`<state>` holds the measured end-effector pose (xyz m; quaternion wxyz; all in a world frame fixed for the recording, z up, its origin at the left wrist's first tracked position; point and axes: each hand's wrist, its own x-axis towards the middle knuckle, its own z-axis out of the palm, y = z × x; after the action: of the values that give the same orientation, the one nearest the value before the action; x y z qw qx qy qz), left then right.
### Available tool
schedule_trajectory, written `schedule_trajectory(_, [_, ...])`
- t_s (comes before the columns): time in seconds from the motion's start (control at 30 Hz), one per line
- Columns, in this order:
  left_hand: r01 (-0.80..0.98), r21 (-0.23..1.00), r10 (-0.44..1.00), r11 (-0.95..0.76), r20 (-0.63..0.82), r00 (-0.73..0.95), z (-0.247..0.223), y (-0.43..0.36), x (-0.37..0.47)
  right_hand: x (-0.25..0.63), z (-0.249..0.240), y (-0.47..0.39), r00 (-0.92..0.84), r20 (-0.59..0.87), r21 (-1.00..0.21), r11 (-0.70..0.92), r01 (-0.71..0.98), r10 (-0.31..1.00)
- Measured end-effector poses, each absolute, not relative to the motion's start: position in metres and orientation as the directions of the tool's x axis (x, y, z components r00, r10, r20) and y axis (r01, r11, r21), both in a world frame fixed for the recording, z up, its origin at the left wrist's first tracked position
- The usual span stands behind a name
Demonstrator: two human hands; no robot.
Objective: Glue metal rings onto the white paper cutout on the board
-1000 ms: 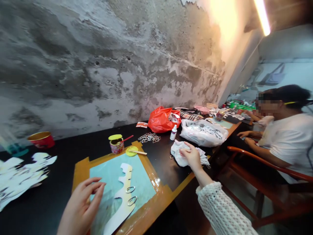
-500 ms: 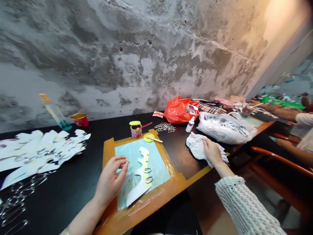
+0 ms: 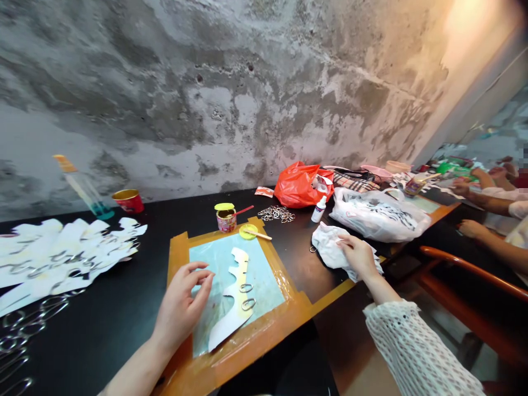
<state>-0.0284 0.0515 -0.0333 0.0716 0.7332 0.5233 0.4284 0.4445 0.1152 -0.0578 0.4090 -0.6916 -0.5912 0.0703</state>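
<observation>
Right hand on the white cloth, left hand carrying nothing.
The right one bends downward; whether it pinches, I cannot tell. The left curls loosely beside the white cutout, lying on the blue sheet under two metal loops.

A bare stretch of black tabletop leaves a hand room to pass between the spread pile of white cut-out pieces and the bare left hand, and a narrower dark gap opens between the brown-taped light blue mat and the crumpled white cloth under the right hand. Toward the mottled grey wall, the small pink yellow-lidded jar, a heap of silver metal rings, the slim white bottle and the bulky red plastic bag obstruct the way, while the wide translucent white plastic bag blocks passage beyond the cloth.
</observation>
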Motion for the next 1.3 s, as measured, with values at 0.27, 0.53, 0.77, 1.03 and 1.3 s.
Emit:
schedule_trajectory(0.27, [0.707, 0.559, 0.836, -0.433, 0.543, 0.083, -0.033, 0.051, -0.028, 0.443, -0.049, 0.108, 0.353, 0.398, -0.635, -0.023, 0.772, 0.847])
schedule_trajectory(0.53, [0.701, 0.569, 0.843, -0.43, 0.532, 0.085, -0.036, 0.05, -0.027, 0.444, -0.053, 0.115, 0.264, 0.483, -0.52, 0.031, 0.853, 0.835])
schedule_trajectory(0.77, [0.702, 0.55, 0.826, -0.453, 0.555, 0.099, -0.037, 0.049, -0.026, 0.451, -0.064, 0.117, 0.22, 0.49, -0.538, 0.094, 0.837, 0.844])
schedule_trajectory(1.03, [0.698, 0.377, 0.77, -0.609, 0.49, 0.408, -0.027, 0.032, -0.018, 0.448, -0.059, 0.112, 0.267, 0.58, -0.446, 0.026, 0.895, 0.77])
schedule_trajectory(1.3, [0.785, 0.194, 0.808, -0.588, 0.183, 0.56, -0.026, 0.0, 0.008, 0.414, -0.054, 0.099, 0.059, 0.735, -0.271, 0.214, 0.938, 0.675])
